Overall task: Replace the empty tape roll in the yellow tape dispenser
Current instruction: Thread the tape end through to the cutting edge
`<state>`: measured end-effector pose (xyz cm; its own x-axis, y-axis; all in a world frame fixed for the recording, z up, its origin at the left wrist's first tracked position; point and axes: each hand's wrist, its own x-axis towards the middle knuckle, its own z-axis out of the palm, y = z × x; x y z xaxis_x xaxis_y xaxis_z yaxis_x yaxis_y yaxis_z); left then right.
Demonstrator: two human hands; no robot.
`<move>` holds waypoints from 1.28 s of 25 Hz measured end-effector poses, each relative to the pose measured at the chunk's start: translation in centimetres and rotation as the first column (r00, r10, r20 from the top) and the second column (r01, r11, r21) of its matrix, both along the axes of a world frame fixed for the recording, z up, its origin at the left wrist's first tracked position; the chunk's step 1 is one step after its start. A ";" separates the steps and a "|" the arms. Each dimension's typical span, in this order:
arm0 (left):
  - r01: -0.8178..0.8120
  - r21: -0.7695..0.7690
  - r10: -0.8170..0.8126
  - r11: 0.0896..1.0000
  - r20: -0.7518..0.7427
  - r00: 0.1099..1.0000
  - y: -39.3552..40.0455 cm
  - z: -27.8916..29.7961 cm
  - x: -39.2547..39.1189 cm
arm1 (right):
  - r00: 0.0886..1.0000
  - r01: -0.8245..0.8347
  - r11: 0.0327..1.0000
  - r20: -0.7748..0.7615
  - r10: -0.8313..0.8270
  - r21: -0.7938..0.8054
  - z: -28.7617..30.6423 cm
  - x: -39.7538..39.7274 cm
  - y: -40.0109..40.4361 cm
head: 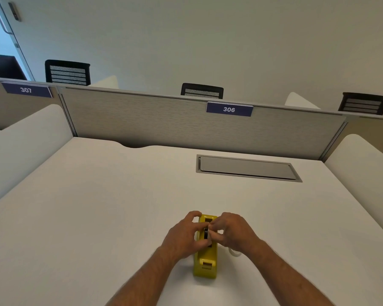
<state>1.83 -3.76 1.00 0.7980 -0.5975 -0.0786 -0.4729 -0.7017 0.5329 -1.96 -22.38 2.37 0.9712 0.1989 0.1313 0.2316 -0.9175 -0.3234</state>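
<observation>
Yellow tape dispenser [206, 259] stands on the white desk [97, 206], lower centre of frame, cutter end toward the camera. Left hand [184, 236] grips its left side. Right hand [232, 231] pinches narrowly at a dark hub [206, 234] in the roll slot. A whitish roll [234, 252] lies just right of the dispenser, mostly hidden by the wrist. Plate "306" [229, 109] sits on the partition above.
</observation>
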 end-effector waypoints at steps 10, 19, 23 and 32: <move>0.000 -0.006 0.000 1.000 0.026 1.000 -0.1 -0.1 0.0 | 1.000 0.000 0.999 0.009 -0.001 0.034 -0.2 -0.2 -0.1; -0.003 -0.005 0.003 1.000 0.035 0.999 -0.1 -0.4 0.4 | 0.999 0.033 0.999 0.024 -0.034 0.038 -0.3 -0.2 -0.1; 0.001 0.006 -0.001 1.000 0.036 0.999 -0.1 -0.4 0.4 | 0.999 0.032 0.998 -0.008 -0.031 0.047 0.0 -0.4 -0.3; 0.007 -0.004 -0.007 1.000 0.045 0.999 0.0 -0.3 0.4 | 0.998 0.062 0.996 0.013 -0.063 0.068 0.0 -0.3 0.0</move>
<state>2.27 -3.80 0.66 0.7966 -0.6031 -0.0406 -0.5010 -0.6963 0.5140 -2.24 -22.38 2.35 0.9792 0.1285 0.1572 0.1802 -0.9065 -0.3817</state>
